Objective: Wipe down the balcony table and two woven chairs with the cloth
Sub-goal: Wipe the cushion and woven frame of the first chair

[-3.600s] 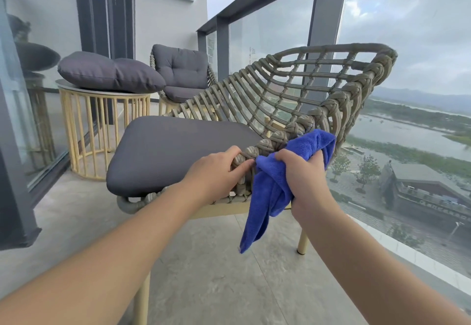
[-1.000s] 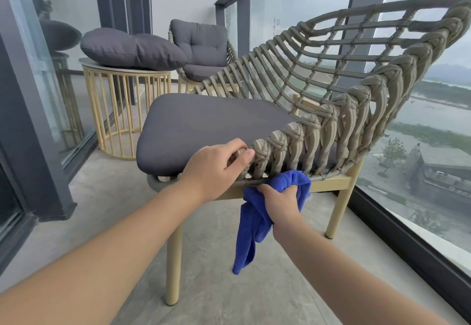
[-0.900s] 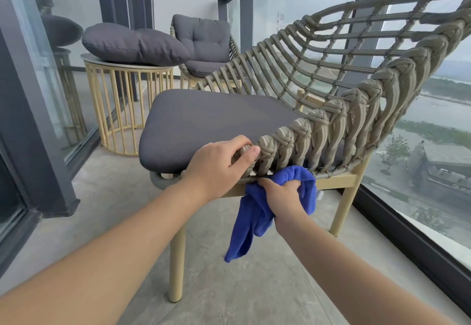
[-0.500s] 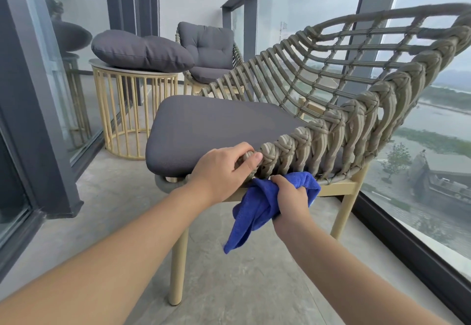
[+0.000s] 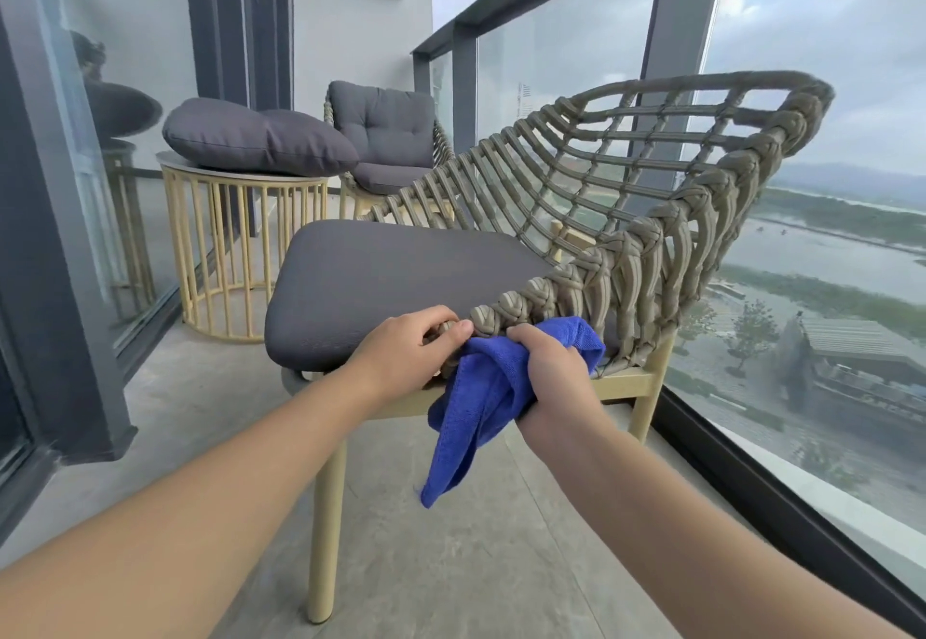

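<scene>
Your right hand (image 5: 551,373) grips a bunched blue cloth (image 5: 481,403) against the lower braided edge of the near woven chair (image 5: 651,217), cloth tail hanging below. Your left hand (image 5: 406,353), just beside it, curls its fingers around the same braided rim.

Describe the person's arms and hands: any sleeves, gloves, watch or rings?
Both forearms are bare up to the frame edge, with no sleeves showing. The left hand and right hand have no gloves, and no watch, bracelet or ring is visible.
</scene>
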